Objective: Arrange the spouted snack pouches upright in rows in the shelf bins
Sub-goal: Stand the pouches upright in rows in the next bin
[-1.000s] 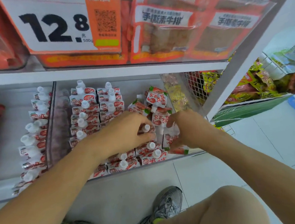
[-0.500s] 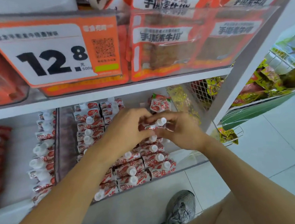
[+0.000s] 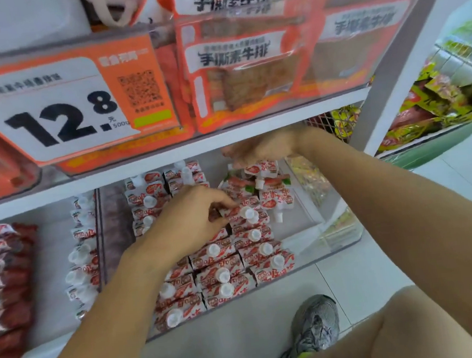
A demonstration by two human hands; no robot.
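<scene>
Head cam: upright pouches are standing in rows w/ white caps up, filling the clear bin from its front edge back. Left hand is pinching one pouch mid-bin, thumb & fingertips closed just left of its cap. Right hand is hovering at the bin's back edge, fingers loosely spread, holding nothing, over loose pouches lying jumbled.

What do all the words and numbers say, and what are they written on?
"12.8": big black digits on the white-and-orange price card on the upper shelf.
"元" and "500g": tiny print beside the price, only roughly legible.
"手撕素牛排": white label on the orange snack bags behind the clear plastic shelf front.
QR code on the card's orange part: no words.
Red-and-white spouted pouches: lettering too blurred.
</scene>
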